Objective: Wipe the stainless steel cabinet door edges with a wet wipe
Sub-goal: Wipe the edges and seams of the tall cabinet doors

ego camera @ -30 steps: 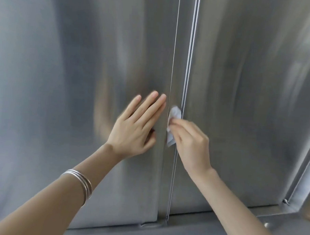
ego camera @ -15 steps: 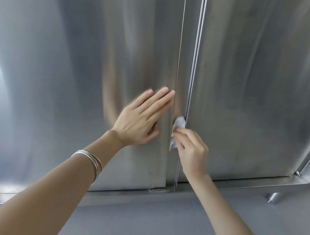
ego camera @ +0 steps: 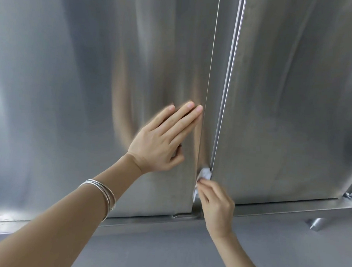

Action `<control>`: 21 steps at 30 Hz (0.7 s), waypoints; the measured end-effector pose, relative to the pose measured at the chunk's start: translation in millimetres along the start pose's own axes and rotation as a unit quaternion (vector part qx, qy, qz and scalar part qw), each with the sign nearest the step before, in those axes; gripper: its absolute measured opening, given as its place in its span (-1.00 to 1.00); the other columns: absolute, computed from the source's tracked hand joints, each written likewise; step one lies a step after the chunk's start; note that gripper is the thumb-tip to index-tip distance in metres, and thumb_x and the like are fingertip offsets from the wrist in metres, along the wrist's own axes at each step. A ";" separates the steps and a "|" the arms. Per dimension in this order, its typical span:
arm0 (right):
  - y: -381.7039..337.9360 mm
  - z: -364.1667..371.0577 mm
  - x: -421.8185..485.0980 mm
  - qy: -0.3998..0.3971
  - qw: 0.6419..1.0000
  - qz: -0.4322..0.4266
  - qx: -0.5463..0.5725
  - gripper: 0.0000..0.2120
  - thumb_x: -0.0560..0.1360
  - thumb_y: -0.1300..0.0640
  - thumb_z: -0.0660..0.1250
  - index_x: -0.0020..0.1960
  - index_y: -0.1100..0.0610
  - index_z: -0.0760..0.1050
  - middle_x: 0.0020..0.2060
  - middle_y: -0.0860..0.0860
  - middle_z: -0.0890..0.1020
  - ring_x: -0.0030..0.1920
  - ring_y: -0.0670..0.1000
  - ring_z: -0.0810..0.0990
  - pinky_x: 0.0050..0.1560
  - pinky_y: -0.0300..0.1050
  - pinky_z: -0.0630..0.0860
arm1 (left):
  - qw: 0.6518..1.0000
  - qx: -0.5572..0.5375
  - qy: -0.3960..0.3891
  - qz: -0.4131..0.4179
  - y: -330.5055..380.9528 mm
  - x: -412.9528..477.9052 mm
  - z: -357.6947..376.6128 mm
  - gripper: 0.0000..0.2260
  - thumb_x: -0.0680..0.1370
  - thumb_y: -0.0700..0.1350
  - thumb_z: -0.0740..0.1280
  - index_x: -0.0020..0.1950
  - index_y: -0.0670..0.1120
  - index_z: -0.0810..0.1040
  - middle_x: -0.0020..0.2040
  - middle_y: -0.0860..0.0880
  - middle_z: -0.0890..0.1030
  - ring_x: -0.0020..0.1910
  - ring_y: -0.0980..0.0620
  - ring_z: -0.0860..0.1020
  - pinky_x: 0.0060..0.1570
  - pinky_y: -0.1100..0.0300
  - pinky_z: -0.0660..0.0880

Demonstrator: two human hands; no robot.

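Note:
Two stainless steel cabinet doors fill the view, the left door (ego camera: pixel 91 109) and the right door (ego camera: pixel 292 118), with a vertical edge strip (ego camera: pixel 230 75) between them. My left hand (ego camera: pixel 162 145) lies flat with straight fingers on the left door near its inner edge. My right hand (ego camera: pixel 216 203) pinches a crumpled white wet wipe (ego camera: pixel 204 174) and presses it into the gap near the bottom of the doors. Part of the wipe is hidden behind my fingers.
A steel bottom rail (ego camera: pixel 289 208) runs under the doors. Below it is grey floor (ego camera: pixel 166 252). A short metal cabinet foot (ego camera: pixel 316 223) stands at the lower right, and a corner frame piece (ego camera: pixel 350 191) sits at the far right.
My right hand has slid the wipe down the door gap toward the bottom rail. The left hand has stayed flat on the left door while the camera tilted down.

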State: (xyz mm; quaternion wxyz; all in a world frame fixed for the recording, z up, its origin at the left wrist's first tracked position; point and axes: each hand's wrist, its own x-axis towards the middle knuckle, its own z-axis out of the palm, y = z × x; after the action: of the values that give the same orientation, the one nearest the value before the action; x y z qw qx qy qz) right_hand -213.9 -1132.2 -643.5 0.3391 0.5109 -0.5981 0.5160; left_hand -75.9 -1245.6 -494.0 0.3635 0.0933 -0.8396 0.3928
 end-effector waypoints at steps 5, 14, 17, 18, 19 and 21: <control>6.0 -0.2 -8.6 -0.030 0.998 -0.019 -0.046 -0.82 0.24 0.43 0.53 -0.26 0.19 0.67 -0.26 -0.04 0.68 -0.33 -0.08 0.62 -0.24 -0.35 0.48 | 0.999 -0.023 -0.012 0.030 -1.9 -1.3 -2.7 -0.32 0.40 -0.12 0.19 0.53 -0.22 0.22 0.55 -0.10 0.19 0.55 -0.04 0.12 0.53 0.02 0.03; -4.7 5.2 -52.4 -0.165 0.976 0.130 -0.052 -0.77 0.14 0.47 0.50 -0.44 0.19 0.56 -0.38 -0.02 0.61 -0.43 -0.01 0.55 -0.49 -0.23 0.43 | 0.977 -0.076 -0.092 0.180 10.6 -22.3 5.0 -0.39 0.36 -0.16 0.25 0.44 -0.18 0.42 0.47 -0.04 0.37 0.49 -0.03 0.27 0.47 0.01 0.19; -9.7 -0.2 -42.8 -0.263 0.936 0.229 -0.043 -0.79 0.29 0.42 0.40 -0.45 0.19 0.51 -0.36 -0.08 0.54 -0.38 -0.02 0.48 -0.43 -0.19 0.36 | 0.979 -0.091 -0.115 0.139 21.1 -24.7 1.4 -0.39 0.34 -0.14 0.23 0.42 -0.17 0.45 0.45 -0.03 0.40 0.50 -0.05 0.26 0.48 -0.01 0.14; -11.0 -8.4 -36.0 -0.264 0.936 0.229 -0.039 -0.75 0.32 0.41 0.37 -0.46 0.17 0.48 -0.39 -0.14 0.47 -0.39 -0.08 0.39 -0.42 -0.27 0.27 | 0.980 -0.101 -0.119 0.125 25.8 -24.0 -1.0 -0.40 0.35 -0.13 0.22 0.41 -0.16 0.46 0.45 -0.02 0.41 0.50 -0.05 0.26 0.47 -0.03 0.13; -12.9 -18.9 -29.3 -0.248 0.944 0.216 -0.030 -0.71 0.32 0.41 0.36 -0.48 0.14 0.41 -0.41 -0.21 0.39 -0.39 -0.10 0.31 -0.43 -0.34 0.18 | 0.979 -0.113 -0.122 0.114 29.8 -23.7 -2.2 -0.41 0.35 -0.12 0.20 0.40 -0.16 0.48 0.44 -0.01 0.42 0.49 -0.05 0.27 0.47 -0.04 0.13; -15.8 -51.8 -10.9 -0.219 0.956 0.194 -0.015 -0.69 0.31 0.41 0.37 -0.46 0.10 0.39 -0.42 -0.24 0.38 -0.37 -0.10 0.32 -0.43 -0.38 0.21 | 0.977 -0.141 -0.112 0.112 36.1 -16.3 -4.9 -0.45 0.38 -0.12 0.16 0.36 -0.14 0.51 0.41 -0.01 0.47 0.47 -0.05 0.32 0.45 -0.04 0.16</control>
State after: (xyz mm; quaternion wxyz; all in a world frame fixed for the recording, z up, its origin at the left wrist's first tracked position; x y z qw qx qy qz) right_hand -202.3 -1078.5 -637.0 0.1008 0.4805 -0.7528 0.4386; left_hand -77.5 -1219.8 -524.4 0.2300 -0.0100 -0.9273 0.2952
